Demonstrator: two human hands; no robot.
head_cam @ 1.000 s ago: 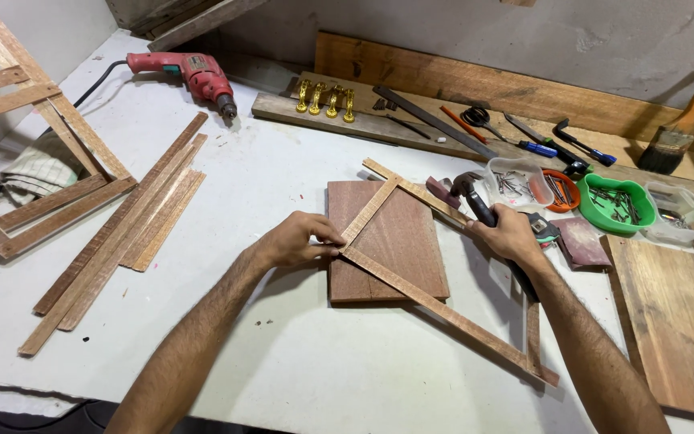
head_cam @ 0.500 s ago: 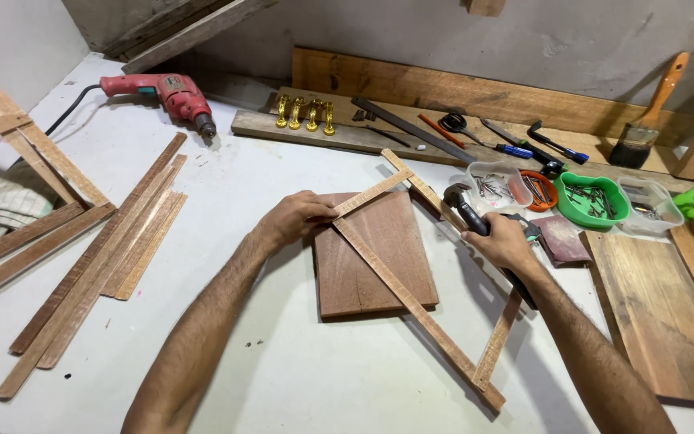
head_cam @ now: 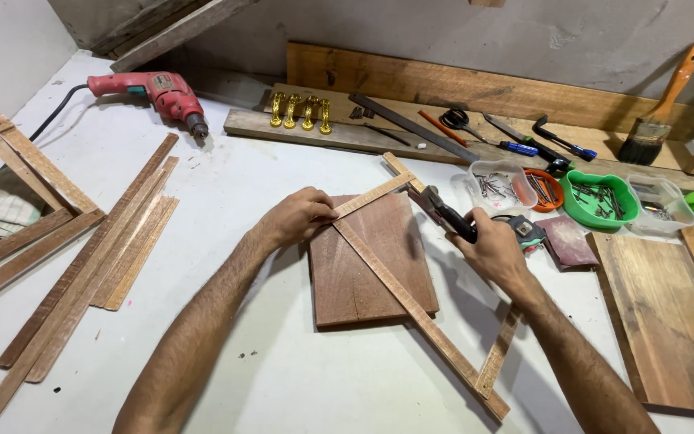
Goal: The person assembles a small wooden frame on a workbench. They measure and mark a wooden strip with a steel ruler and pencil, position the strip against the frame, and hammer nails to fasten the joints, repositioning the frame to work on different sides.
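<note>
A frame of thin wooden slats (head_cam: 411, 297) lies tilted across a flat brown board (head_cam: 363, 277) in the middle of the white table. My left hand (head_cam: 295, 217) presses down on the frame's left corner, where two slats meet. My right hand (head_cam: 491, 253) grips the black handle of a hammer (head_cam: 443, 210), whose head sits over the frame's far slat near its upper corner. The frame's lower right corner hangs past the board, resting on the table.
Loose slats (head_cam: 98, 257) and a larger slat frame (head_cam: 18, 209) lie at the left. A red drill (head_cam: 158, 90), gold knobs (head_cam: 299, 111), scissors, screwdrivers, a paintbrush (head_cam: 660, 104) and tubs of nails (head_cam: 600, 197) line the back. A wooden panel (head_cam: 668, 313) sits right.
The view has shifted, and the slat frame has turned a little on the board. My right hand has brought the hammer head in over the frame's far slat. My left hand stays on the corner.
</note>
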